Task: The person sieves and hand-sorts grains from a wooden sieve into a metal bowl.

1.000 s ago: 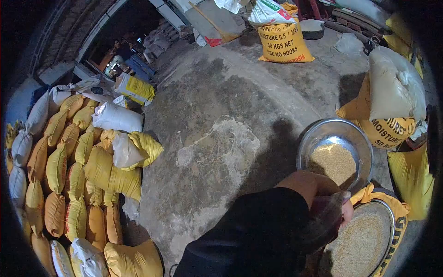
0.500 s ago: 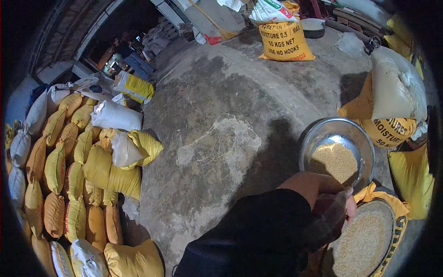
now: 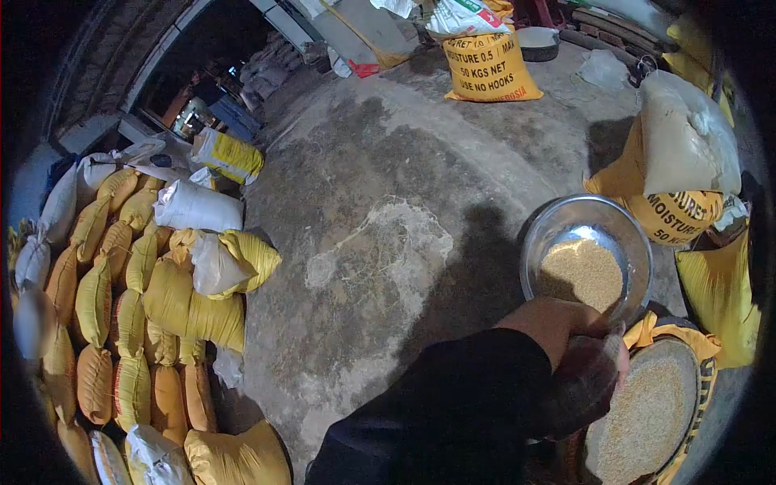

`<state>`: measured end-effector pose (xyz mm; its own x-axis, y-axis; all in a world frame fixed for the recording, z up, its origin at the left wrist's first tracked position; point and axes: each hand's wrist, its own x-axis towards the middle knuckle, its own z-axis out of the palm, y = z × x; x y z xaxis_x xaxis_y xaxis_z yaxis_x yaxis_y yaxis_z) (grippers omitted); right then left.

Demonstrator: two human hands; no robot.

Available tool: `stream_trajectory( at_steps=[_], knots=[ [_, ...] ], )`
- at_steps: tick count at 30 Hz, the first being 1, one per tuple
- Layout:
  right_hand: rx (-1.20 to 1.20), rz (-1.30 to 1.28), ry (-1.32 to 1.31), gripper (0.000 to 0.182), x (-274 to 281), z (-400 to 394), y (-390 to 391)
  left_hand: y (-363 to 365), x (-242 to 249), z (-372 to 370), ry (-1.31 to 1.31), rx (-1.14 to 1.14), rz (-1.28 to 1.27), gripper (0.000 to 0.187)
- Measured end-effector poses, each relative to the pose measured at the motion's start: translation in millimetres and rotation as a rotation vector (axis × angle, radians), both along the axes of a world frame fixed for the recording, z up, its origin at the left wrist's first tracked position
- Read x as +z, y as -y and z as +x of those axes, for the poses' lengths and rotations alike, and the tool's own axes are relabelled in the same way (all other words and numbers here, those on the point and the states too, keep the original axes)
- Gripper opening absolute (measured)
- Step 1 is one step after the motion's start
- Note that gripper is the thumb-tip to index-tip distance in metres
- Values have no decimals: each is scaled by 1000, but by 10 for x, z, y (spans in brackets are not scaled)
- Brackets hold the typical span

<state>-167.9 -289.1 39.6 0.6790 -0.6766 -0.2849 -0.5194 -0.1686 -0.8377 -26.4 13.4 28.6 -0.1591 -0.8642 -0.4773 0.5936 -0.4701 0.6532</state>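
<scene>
My left hand [image 3: 558,322] reaches from a dark sleeve, its fingers curled closed beside the near rim of a metal bowl [image 3: 529,267]. What those fingers hold is hidden. Pale yellow grain [image 3: 586,271] lies in the bowl. Just below my left hand is a dark, shaded rounded shape with a pinkish edge; I cannot make out whether it is my right hand or a held object. Beside it, a round surface of pale grain [image 3: 647,408] fills the open mouth of an orange sack [image 3: 710,343].
An orange printed sack with a whitish bag [image 3: 687,145] on it stands beyond the bowl. Another printed sack [image 3: 493,69] stands at the back. Stacked yellow and white sacks [image 3: 113,307] line the left. Concrete floor [image 3: 364,162] lies between, and a person [image 3: 206,89] is in the background.
The view shifts slightly, so the bowl and sacks sit a little further up and left. My left hand stays near the bowl's rim, and the shaded shape below it shows more.
</scene>
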Motion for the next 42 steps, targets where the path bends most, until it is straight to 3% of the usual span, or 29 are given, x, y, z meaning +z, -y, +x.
stream_trajectory(
  at_steps=[42],
  knots=[
    [-31,72,-32,38,-66,-91,21,-83,47,-3,10,12,20,52]
  ],
)
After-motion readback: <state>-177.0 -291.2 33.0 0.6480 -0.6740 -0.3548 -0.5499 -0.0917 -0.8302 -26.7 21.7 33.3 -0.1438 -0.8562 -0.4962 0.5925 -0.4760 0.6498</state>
